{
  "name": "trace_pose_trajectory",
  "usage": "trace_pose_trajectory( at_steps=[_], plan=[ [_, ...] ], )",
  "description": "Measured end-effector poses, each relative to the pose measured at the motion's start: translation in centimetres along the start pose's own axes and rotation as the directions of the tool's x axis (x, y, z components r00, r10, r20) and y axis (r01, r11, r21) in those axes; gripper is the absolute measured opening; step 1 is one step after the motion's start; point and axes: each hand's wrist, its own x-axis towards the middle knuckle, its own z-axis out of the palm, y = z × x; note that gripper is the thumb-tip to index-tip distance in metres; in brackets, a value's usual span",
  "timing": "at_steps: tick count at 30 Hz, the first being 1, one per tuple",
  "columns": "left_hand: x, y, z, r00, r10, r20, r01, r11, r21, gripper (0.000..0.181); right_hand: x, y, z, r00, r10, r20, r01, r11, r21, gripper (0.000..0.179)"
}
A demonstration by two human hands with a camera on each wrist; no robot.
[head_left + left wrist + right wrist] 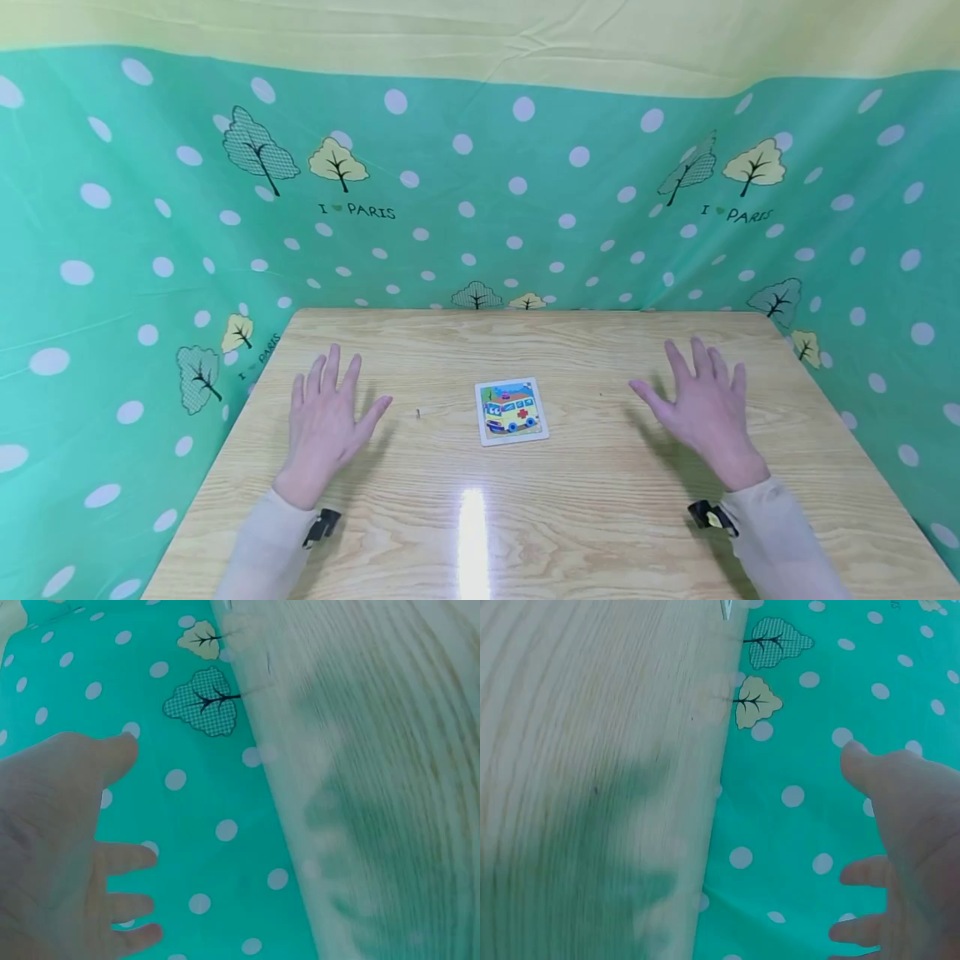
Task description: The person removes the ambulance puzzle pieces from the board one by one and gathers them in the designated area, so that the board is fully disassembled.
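Head: left fingers (pixel 331 368) and right fingers (pixel 701 360) spread, ambulance card (pixel 513 412) between; cloth (pixel 487 187) reads "PARIS".

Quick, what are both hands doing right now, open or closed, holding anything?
Left grip: open, holding nothing.
Right grip: open, holding nothing.

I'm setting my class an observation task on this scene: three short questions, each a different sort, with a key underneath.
1. True or false: neither the left hand nor the right hand touches the picture tile.
2. What symbol marks the side of the vehicle on the tile?
3. Fill the gap: the lettering on the green part of the cloth behind the table shows "I", a heart and the word ____.

Key: 1. True. 2. A red cross. 3. PARIS.
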Motion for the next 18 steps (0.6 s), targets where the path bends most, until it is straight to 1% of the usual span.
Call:
trace_pose_trajectory(
  at_steps=[4, 7, 13, 16, 18],
  plan=[
    [0.0, 0.1, 0.2, 1.0, 0.017, -0.023, -0.017, 1.0, -0.004, 0.082, 0.1, -0.6, 0.1, 0.999, -0.037, -0.033, 0.038, 0.999, 0.034, 0.088],
    [-0.1, 0.3, 0.4, 0.999, 0.023, -0.03, -0.024, 1.0, -0.016, 0.08, 0.1, -1.1, 0.4, 0.996, -0.065, -0.067, 0.07, 0.994, 0.081, 0.079],
    [-0.2, 0.9, 0.6, 1.0, 0.015, 0.0, -0.015, 0.997, -0.077, 0.078, 0.1, -2.1, 1.2, 0.981, -0.09, -0.173, 0.124, 0.972, 0.201, 0.057],
    [-0.1, 1.3, 0.7, 1.0, 0.014, 0.017, -0.012, 0.992, -0.125, 0.076, 0.1, -2.5, 1.4, 0.98, -0.082, -0.182, 0.125, 0.963, 0.239, 0.05],
    [-0.1, 1.6, 0.8, 1.0, 0.012, 0.028, -0.007, 0.987, -0.161, 0.075, 0.1, -2.9, 1.6, 0.983, -0.074, -0.168, 0.116, 0.96, 0.256, 0.048]
  ],
)
